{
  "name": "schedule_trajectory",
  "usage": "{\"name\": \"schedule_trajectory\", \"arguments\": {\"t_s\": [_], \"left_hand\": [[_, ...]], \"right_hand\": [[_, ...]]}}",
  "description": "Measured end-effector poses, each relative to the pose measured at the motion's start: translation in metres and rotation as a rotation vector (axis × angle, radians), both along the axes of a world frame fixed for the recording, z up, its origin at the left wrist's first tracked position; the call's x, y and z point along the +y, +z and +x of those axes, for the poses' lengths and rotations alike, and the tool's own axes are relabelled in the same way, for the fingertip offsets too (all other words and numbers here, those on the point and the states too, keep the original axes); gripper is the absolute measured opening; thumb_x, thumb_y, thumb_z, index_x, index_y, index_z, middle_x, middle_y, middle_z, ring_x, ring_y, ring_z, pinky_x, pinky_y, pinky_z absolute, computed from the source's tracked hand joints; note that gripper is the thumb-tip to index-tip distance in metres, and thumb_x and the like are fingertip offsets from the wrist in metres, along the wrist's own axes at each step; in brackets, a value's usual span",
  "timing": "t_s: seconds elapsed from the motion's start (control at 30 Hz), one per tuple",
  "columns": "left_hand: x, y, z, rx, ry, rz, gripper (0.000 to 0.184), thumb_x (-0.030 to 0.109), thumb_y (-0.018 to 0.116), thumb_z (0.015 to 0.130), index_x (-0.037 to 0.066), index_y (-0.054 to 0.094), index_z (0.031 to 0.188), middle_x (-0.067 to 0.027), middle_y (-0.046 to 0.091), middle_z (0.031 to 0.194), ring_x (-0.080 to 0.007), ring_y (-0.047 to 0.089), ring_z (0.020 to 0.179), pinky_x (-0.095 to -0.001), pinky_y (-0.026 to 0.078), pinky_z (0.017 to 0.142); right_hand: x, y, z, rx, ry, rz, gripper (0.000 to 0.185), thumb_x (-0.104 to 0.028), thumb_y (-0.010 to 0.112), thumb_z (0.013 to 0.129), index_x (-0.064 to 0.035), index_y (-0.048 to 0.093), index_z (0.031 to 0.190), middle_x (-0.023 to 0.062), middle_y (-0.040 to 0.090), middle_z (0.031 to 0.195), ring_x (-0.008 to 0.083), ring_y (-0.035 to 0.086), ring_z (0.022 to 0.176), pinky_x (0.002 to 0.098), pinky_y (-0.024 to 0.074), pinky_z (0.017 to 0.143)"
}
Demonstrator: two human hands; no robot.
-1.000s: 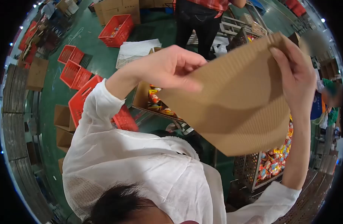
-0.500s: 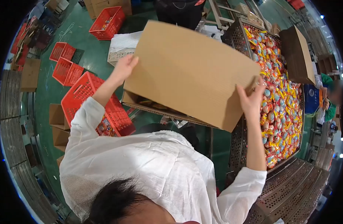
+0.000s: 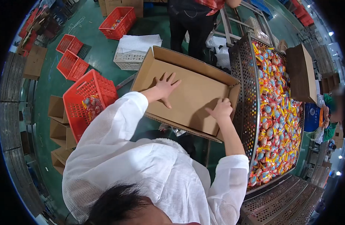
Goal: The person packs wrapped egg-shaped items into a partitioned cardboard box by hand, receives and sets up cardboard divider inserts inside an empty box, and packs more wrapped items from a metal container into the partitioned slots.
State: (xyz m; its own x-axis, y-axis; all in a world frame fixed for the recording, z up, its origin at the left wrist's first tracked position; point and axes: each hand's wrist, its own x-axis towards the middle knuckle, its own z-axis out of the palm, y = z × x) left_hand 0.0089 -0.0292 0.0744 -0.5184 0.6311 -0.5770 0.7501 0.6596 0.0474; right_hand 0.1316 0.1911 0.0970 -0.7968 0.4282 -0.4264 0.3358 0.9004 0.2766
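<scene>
A shallow cardboard box (image 3: 195,64) stands in front of me, tilted slightly in view. A flat cardboard sheet (image 3: 187,101) lies inside it and hides whatever is beneath. My left hand (image 3: 165,89) rests on the sheet's left part, palm down with the fingers spread wide. Near the box's right end, my right hand (image 3: 221,110) presses on the sheet, its thumb stretched out and its fingers partly bent. Neither hand grips anything.
To the right is a perforated metal bin (image 3: 244,93) full of wrapped candies (image 3: 277,123), with a brown carton (image 3: 300,73) at its far edge. Red baskets (image 3: 80,97) and a white crate (image 3: 129,60) stand left. A person in dark trousers (image 3: 187,26) stands opposite.
The cardboard sheet, held above the box by both hands before, now lies down inside it. My hands have let go of its edges and moved inward onto its surface.
</scene>
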Motion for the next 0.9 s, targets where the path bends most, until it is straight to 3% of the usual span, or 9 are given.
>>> {"name": "schedule_trajectory", "arguments": {"t_s": [0.07, 0.17, 0.2, 0.27, 0.57, 0.67, 0.77, 0.83, 0.9], "left_hand": [[0.003, -0.013, -0.006, -0.002, 0.018, -0.006, 0.132, 0.054, 0.081, 0.043, 0.021, 0.0, 0.142, -0.0169, -0.003, 0.146, -0.0435, 0.007, 0.132, -0.0664, 0.028, 0.092], [0.001, -0.032, -0.01, -0.028, 0.031, -0.049, 0.131, 0.054, 0.08, 0.044, 0.023, -0.002, 0.142, -0.015, -0.006, 0.147, -0.0432, 0.005, 0.132, -0.0667, 0.028, 0.092], [0.0, -0.038, -0.011, -0.044, 0.032, -0.084, 0.131, 0.054, 0.08, 0.044, 0.024, -0.002, 0.142, -0.0142, -0.007, 0.147, -0.0431, 0.004, 0.132, -0.0668, 0.028, 0.092], [-0.002, -0.05, -0.009, -0.043, 0.031, -0.085, 0.131, 0.054, 0.08, 0.044, 0.024, -0.002, 0.142, -0.014, -0.007, 0.147, -0.043, 0.004, 0.132, -0.067, 0.028, 0.092], [-0.01, -0.076, -0.038, -0.139, 0.039, 0.104, 0.13, 0.057, 0.08, 0.039, 0.026, 0.008, 0.142, -0.0157, -0.006, 0.147, -0.0444, -0.004, 0.132, -0.0717, 0.018, 0.092], [-0.021, -0.114, -0.04, -0.076, -0.029, 0.317, 0.129, 0.058, 0.08, 0.038, 0.02, 0.012, 0.142, -0.0195, -0.003, 0.146, -0.0449, -0.006, 0.132, -0.0721, 0.017, 0.091], [-0.041, -0.145, -0.022, -0.01, -0.108, 0.47, 0.134, 0.059, 0.079, 0.038, 0.014, 0.008, 0.142, -0.0213, -0.007, 0.145, -0.0442, -0.009, 0.132, -0.0723, 0.013, 0.092], [-0.021, -0.091, 0.004, -0.147, -0.021, 0.073, 0.138, 0.06, 0.078, 0.039, 0.015, -0.002, 0.142, -0.02, -0.015, 0.144, -0.0439, -0.012, 0.132, -0.0719, 0.011, 0.093], [-0.006, -0.088, 0.003, -0.143, 0.001, -0.189, 0.143, 0.061, 0.078, 0.039, 0.016, -0.013, 0.14, -0.0174, -0.025, 0.142, -0.043, -0.019, 0.13, -0.0717, 0.009, 0.093]], "right_hand": [[-0.012, -0.029, -0.008, -0.375, 0.125, 0.314, 0.083, -0.063, 0.062, 0.065, -0.0018, 0.051, 0.119, 0.0146, 0.045, 0.114, 0.0278, 0.046, 0.101, 0.0392, 0.0441, 0.066], [-0.025, -0.021, -0.015, -0.321, 0.329, 0.304, 0.116, -0.062, 0.072, 0.052, -0.0109, 0.016, 0.14, 0.0193, 0.023, 0.137, 0.0381, 0.029, 0.123, 0.0514, 0.037, 0.088], [-0.021, -0.023, -0.017, -0.318, 0.317, 0.304, 0.116, -0.062, 0.072, 0.052, -0.0109, 0.016, 0.14, 0.0193, 0.023, 0.137, 0.0381, 0.029, 0.123, 0.0514, 0.037, 0.088], [-0.011, -0.029, -0.022, -0.308, 0.353, 0.133, 0.136, -0.057, 0.079, 0.044, -0.0205, -0.008, 0.141, 0.0189, -0.001, 0.146, 0.0415, 0.013, 0.132, 0.0563, 0.0263, 0.099], [0.019, -0.099, -0.033, -0.297, 0.169, -0.208, 0.15, -0.044, 0.088, 0.029, -0.0222, -0.011, 0.14, 0.0218, -0.006, 0.145, 0.0476, 0.009, 0.13, 0.0618, 0.023, 0.099], [0.019, -0.161, -0.024, -0.26, 0.229, -0.091, 0.118, -0.039, 0.075, 0.059, -0.0231, -0.007, 0.141, 0.0184, -0.001, 0.146, 0.0501, 0.009, 0.129, 0.0627, 0.0198, 0.099], [0.012, -0.155, -0.024, -0.227, 0.062, -0.16, 0.097, -0.04, 0.062, 0.071, -0.0304, -0.005, 0.14, 0.0113, -0.002, 0.148, 0.0452, 0.008, 0.131, 0.0651, 0.0147, 0.099], [0.017, -0.196, -0.022, -0.157, -0.027, -0.284, 0.065, -0.038, 0.041, 0.088, -0.0368, 0.002, 0.14, 0.004, -0.002, 0.149, 0.0385, 0.004, 0.134, 0.0663, 0.0117, 0.099], [0.025, -0.25, -0.035, -0.726, 0.63, 0.841, 0.057, -0.05, 0.028, 0.088, -0.0365, 0.008, 0.139, -0.0032, 0.005, 0.148, 0.0307, 0.009, 0.135, 0.0705, 0.0108, 0.094]]}}
